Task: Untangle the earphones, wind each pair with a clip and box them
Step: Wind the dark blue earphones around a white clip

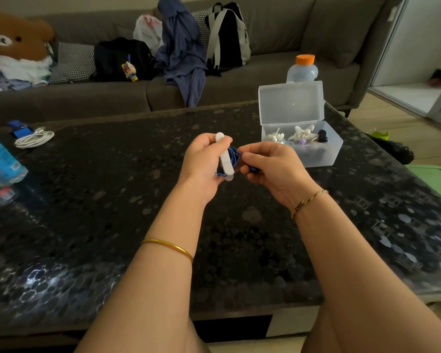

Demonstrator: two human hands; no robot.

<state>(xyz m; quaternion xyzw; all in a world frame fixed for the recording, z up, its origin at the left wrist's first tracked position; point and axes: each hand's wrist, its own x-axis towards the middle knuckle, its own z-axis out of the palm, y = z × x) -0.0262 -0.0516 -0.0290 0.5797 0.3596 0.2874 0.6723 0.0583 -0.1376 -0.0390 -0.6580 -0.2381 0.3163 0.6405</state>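
Above the middle of the dark table, my left hand (201, 161) grips a white clip (225, 159) with blue earphone cord (233, 154) wound around it. My right hand (270, 166) is level with it on the right, pinching the blue cord close to the clip; a blue end shows under its fingers. A clear plastic box (316, 154) stands open just right of my hands, its lid upright. Several wound earphones, white and black, lie inside it.
A white cable coil (33, 139) and a small blue item (21, 129) lie at the table's far left. A blue-labelled water bottle (0, 164) lies at the left edge. An orange-capped bottle (302, 70) stands behind the box. A sofa with bags and clothes runs behind.
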